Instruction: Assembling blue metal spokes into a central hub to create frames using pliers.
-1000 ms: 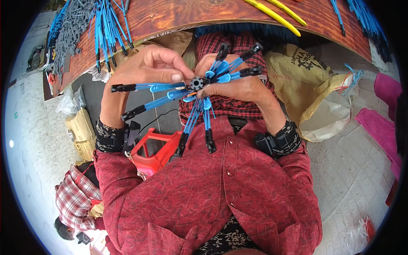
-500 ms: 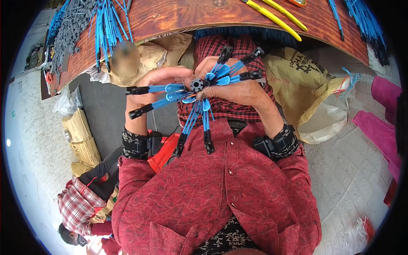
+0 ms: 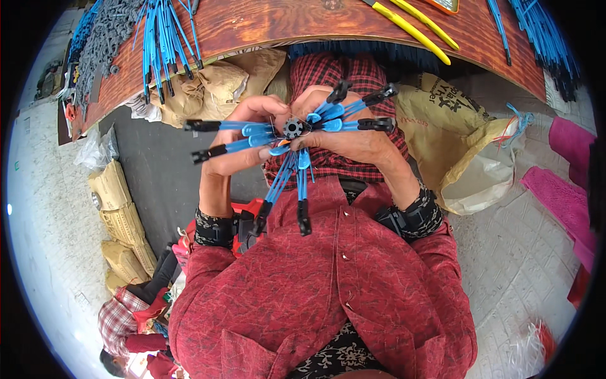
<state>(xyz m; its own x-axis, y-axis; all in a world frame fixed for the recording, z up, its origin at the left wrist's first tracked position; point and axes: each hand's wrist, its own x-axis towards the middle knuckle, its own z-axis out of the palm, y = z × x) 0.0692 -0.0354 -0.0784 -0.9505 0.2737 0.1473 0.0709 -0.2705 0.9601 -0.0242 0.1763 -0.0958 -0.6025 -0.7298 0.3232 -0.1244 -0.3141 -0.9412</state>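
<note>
Now left fingers (image 3: 260, 103) have spread behind blue rods (image 3: 234, 125).

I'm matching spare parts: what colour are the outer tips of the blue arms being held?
Black; the outer tips show best in the head view.

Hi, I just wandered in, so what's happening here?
A person in a red jacket has a spoked piece over their lap, blue arms with black tips fanning from its dark hub. The right hand holds it near the hub; the left hand curls around its other side, though whether those fingers grip is unclear. On the wooden table beyond lie bundled blue rods, grey parts and a yellow-handled tool.
</note>
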